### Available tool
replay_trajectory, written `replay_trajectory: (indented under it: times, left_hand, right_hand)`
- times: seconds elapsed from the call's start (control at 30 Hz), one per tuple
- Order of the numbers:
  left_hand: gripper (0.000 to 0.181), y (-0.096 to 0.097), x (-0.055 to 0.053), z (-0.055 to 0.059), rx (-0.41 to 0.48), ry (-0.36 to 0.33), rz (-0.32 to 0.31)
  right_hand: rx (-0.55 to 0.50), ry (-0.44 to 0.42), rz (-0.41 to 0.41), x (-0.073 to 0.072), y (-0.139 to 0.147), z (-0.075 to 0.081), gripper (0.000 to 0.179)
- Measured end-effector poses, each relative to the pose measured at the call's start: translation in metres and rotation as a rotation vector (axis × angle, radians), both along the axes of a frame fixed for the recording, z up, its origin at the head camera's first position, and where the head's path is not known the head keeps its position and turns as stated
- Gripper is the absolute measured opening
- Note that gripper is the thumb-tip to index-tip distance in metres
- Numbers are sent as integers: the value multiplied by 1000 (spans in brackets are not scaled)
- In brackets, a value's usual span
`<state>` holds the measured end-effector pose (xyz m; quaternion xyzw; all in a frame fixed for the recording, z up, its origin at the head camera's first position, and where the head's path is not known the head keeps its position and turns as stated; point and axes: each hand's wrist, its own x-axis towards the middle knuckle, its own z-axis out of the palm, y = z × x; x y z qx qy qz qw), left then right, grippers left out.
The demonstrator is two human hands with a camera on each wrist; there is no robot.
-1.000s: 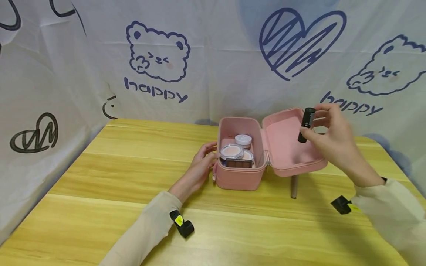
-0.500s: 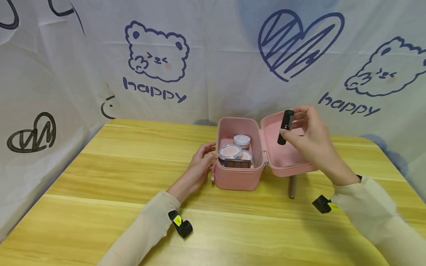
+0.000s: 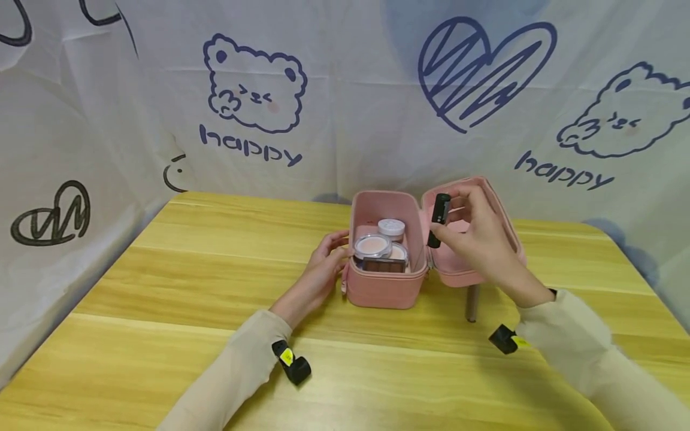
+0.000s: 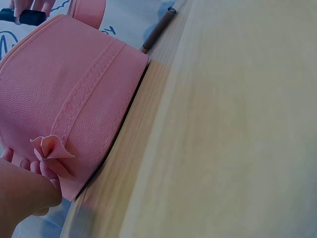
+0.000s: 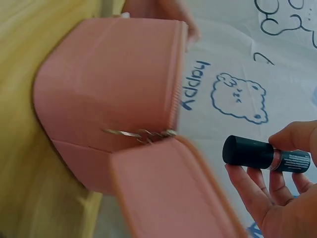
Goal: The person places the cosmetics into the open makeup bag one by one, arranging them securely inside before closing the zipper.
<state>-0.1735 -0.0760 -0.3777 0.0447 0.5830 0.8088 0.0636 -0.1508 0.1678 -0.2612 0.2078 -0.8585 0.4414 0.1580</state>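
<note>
A pink cosmetic case (image 3: pixel 385 291) stands on the table with its lid (image 3: pixel 444 263) swung out to the right. My left hand (image 3: pixel 326 263) grips the case's left side, thumb at the rim. In the left wrist view its fingers lie by a pink bow-shaped tab (image 4: pixel 52 148). Inside the case are a white-lidded jar (image 3: pixel 391 226), round powder compacts (image 3: pixel 372 245) and a dark eyeshadow palette (image 3: pixel 384 265). Between thumb and fingers, my right hand (image 3: pixel 480 233) pinches a black lipstick tube (image 5: pixel 247 151), held tilted above the hinge side, over the lid.
A slim brown tube (image 3: pixel 472 304) lies on the wooden table (image 3: pixel 215 287), partly hidden under the lid. A white printed cloth (image 3: pixel 356 120) hangs behind the table. Black wrist cameras (image 3: pixel 291 363) are strapped on both sleeves.
My right hand has carried the lipstick tube left and slightly down, from over the lid's far part toward the case's opening. The left hand keeps its place on the case.
</note>
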Motion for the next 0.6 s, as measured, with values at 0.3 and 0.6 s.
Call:
replay_trajectory:
  times: [0.3,0.6]
  left_hand:
    - [53,-1,1,0,0,-4,1]
    - [53,0,1,1,2,1,0]
  right_hand:
    - [10,-73,27,1,-10,-13,49]
    - [54,-149,42,1,-12,-17,49]
